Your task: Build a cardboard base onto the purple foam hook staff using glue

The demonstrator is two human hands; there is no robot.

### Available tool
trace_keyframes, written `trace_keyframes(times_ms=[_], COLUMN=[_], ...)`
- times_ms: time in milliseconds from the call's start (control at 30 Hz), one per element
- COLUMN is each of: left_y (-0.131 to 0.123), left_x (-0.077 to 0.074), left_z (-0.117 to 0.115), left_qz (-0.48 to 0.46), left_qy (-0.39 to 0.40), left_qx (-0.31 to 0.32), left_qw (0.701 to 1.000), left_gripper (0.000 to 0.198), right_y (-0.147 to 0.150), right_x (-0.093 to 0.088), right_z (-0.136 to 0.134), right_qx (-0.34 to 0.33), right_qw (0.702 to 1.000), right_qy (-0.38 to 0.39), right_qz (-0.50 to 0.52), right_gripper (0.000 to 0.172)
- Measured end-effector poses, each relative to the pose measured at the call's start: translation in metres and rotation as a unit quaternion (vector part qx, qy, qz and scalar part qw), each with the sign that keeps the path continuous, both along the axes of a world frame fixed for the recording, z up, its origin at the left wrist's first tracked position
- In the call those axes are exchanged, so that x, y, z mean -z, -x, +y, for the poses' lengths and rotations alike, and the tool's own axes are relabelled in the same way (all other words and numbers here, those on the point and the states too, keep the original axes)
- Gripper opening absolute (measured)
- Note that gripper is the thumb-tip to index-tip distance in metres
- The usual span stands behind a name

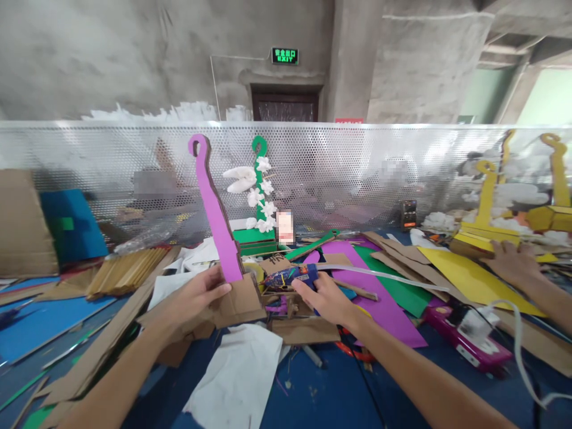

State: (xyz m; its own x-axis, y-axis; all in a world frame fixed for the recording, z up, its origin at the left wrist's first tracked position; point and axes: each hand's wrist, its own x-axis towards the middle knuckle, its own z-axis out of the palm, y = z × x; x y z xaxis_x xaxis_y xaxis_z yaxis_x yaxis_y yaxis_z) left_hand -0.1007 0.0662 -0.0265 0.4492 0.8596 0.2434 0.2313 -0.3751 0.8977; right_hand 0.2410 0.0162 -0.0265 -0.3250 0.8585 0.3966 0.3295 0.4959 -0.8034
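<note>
My left hand (208, 296) grips the base of a cardboard piece, a tall purple-faced post (213, 214) with a hooked top that rises from a brown cardboard box (243, 296). The post leans slightly left. In my right hand (324, 295) is a blue hot glue gun (292, 275), its nozzle pointing left at the box's right edge; whether it touches cannot be made out. A clear glue stick (379, 272) runs out of its back toward the right. Behind the post stands a green hooked piece (259, 205) decorated with white flowers.
A pink power strip (467, 339) with a white plug lies at right, cables trailing. Another person's hand (512, 262) touches a yellow hooked piece (485, 208). White paper (236, 375), purple card (388, 322), cardboard strips (129, 271) and scraps cover the blue table; a perforated metal screen (339, 179) stands behind.
</note>
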Motion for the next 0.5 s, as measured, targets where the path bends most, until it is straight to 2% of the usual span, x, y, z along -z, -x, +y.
trace_keyframes(times_ms=[200, 367, 500], left_y=[0.003, 0.0, 0.0], left_x=[0.0, 0.0, 0.0], left_z=[0.005, 0.003, 0.002], left_qz=[-0.013, -0.029, -0.029], left_qy=[0.0, 0.016, 0.01], left_qx=[-0.019, -0.014, -0.011], left_qw=[1.0, 0.999, 0.999], left_gripper=[0.062, 0.063, 0.059], right_y=[-0.001, 0.001, 0.002], right_x=[0.007, 0.011, 0.01], right_z=[0.005, 0.006, 0.008], right_qx=[-0.074, -0.132, -0.134], right_qw=[0.989, 0.949, 0.934], right_qy=[0.105, 0.158, 0.18], right_qz=[0.069, 0.238, 0.278], right_gripper=[0.048, 0.072, 0.081])
